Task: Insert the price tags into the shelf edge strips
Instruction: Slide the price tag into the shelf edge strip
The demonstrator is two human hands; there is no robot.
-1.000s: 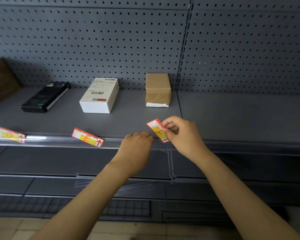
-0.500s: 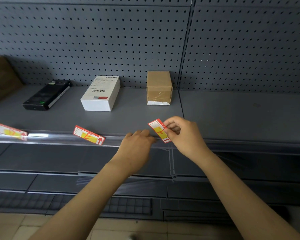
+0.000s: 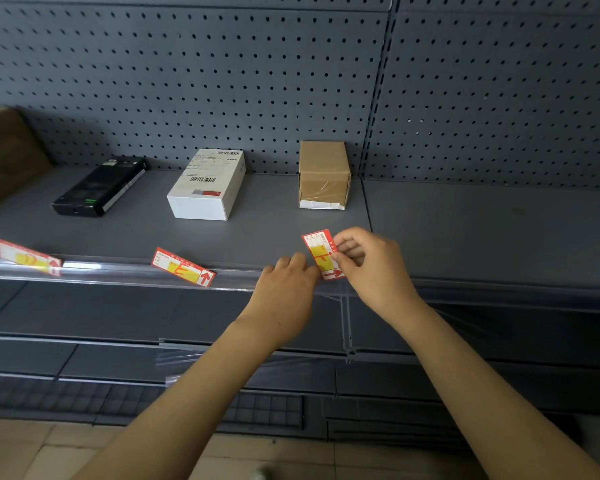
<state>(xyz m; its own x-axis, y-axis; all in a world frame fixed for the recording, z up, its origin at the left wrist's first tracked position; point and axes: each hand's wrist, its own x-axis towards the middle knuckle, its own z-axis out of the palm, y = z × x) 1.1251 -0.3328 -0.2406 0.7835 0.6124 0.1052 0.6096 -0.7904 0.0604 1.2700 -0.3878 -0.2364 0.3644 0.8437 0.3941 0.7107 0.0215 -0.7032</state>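
Pinching 1 price tag [image 3: 321, 255] upright at 3 o'clock of the 2 seated tags, the right hand [image 3: 368, 268] is risking a buckled card if the left hand [image 3: 284, 289], fingers curled on the clear edge strip [image 3: 118, 273], is letting its lip close.

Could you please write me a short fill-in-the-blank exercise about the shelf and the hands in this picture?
1. The right hand pinches a red and yellow price tag in front of the ____ cardboard box.
2. The white box stands between the brown box and a ____ box.
3. Two more price tags lie along the clear edge strip, both to the ____ of the left hand.

Missing words: brown; black; left
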